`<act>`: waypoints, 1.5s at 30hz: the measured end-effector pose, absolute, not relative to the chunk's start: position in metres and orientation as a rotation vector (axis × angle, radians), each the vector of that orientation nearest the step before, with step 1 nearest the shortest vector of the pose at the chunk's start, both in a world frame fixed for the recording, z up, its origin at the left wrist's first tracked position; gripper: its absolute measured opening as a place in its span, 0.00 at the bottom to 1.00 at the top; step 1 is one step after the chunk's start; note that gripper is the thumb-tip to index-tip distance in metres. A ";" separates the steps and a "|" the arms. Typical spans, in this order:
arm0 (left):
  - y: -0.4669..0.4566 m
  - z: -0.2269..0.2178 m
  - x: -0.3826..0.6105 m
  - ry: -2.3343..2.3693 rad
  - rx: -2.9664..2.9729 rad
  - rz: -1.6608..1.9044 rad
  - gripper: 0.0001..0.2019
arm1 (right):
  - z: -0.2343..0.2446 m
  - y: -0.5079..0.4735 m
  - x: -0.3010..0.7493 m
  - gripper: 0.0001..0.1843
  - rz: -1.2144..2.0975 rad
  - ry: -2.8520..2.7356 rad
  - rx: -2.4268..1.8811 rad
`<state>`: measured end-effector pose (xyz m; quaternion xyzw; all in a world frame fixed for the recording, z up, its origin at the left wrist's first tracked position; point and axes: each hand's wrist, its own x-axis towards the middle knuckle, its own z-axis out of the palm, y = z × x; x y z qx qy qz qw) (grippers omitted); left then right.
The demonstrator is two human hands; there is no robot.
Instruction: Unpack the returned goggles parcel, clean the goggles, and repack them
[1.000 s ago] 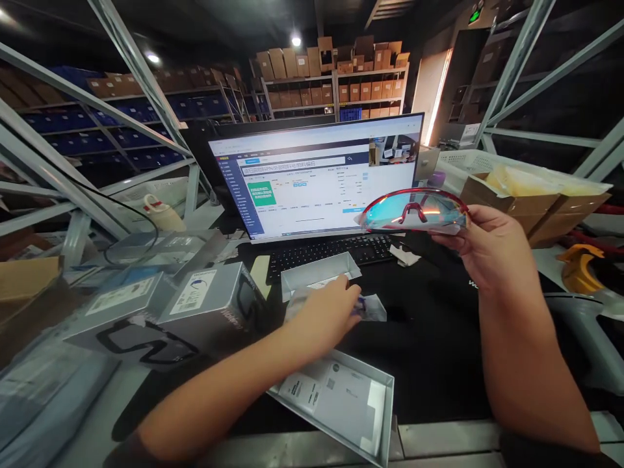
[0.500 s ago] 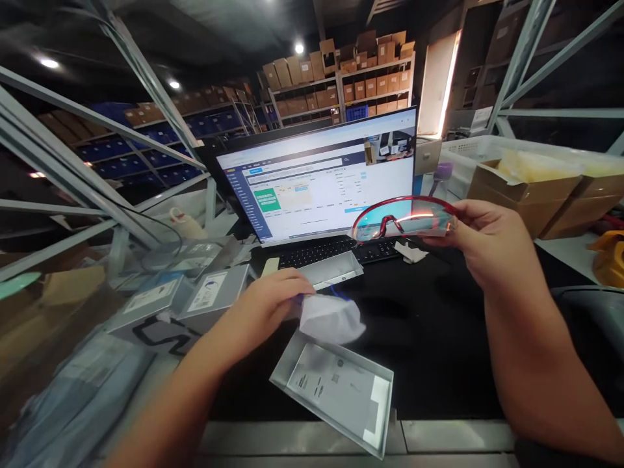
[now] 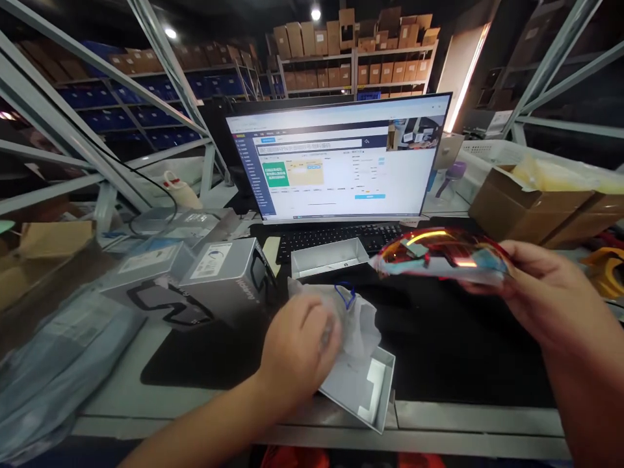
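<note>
My right hand grips one end of the red-framed wraparound sports glasses, raised in front of the keyboard. Their mirrored lens shines orange and red. My left hand is closed in front of a white cloth pouch with a blue drawstring. Its fingers are curled and blurred; a greyish bit shows between them, too indistinct to name. The pouch partly covers an open grey box tray at the table's front edge. Behind the pouch stands another open grey box part.
Two grey boxes with goggle pictures stand on the left, beside plastic-wrapped packages. A monitor and keyboard are at the back. Cardboard boxes and a white crate stand at right.
My left hand has moved down and right, from the pouch's end to in front of it; the pouch now lies over the tray. The glasses have tilted and come lower, their lens turning orange.
</note>
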<state>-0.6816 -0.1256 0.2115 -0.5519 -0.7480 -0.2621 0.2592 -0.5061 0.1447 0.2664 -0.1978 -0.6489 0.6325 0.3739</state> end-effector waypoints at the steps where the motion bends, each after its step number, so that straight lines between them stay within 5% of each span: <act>1: -0.128 0.210 -0.677 -2.126 -1.526 -0.662 0.06 | 0.260 0.140 -0.495 0.17 1.618 -1.660 -0.534; 3: -0.126 0.207 -0.669 -2.401 -1.550 -0.511 0.11 | 0.247 0.129 -0.474 0.17 1.606 -1.646 -0.611; 7: -0.118 0.202 -0.664 -2.747 -1.556 -0.377 0.07 | 0.217 0.105 -0.445 0.13 1.578 -1.682 -0.711; 12: -0.124 0.196 -0.661 -2.733 -1.569 -0.716 0.11 | 0.191 0.081 -0.436 0.11 1.518 -1.835 -0.605; 20: -0.132 0.193 -0.641 -2.558 -1.595 -1.094 0.15 | 0.172 0.062 -0.462 0.03 0.924 -2.075 -0.340; 33: -0.138 0.185 -0.627 -2.136 -1.663 -1.052 0.13 | 0.158 0.013 -0.513 0.12 0.641 -2.019 -0.147; 39: -0.148 0.190 -0.638 -2.053 -1.561 -1.003 0.12 | 0.179 0.013 -0.534 0.09 0.149 -2.127 0.111; 45: -0.149 0.187 -0.643 -1.853 -1.626 -0.895 0.13 | 0.208 0.013 -0.577 0.22 0.051 -2.106 0.552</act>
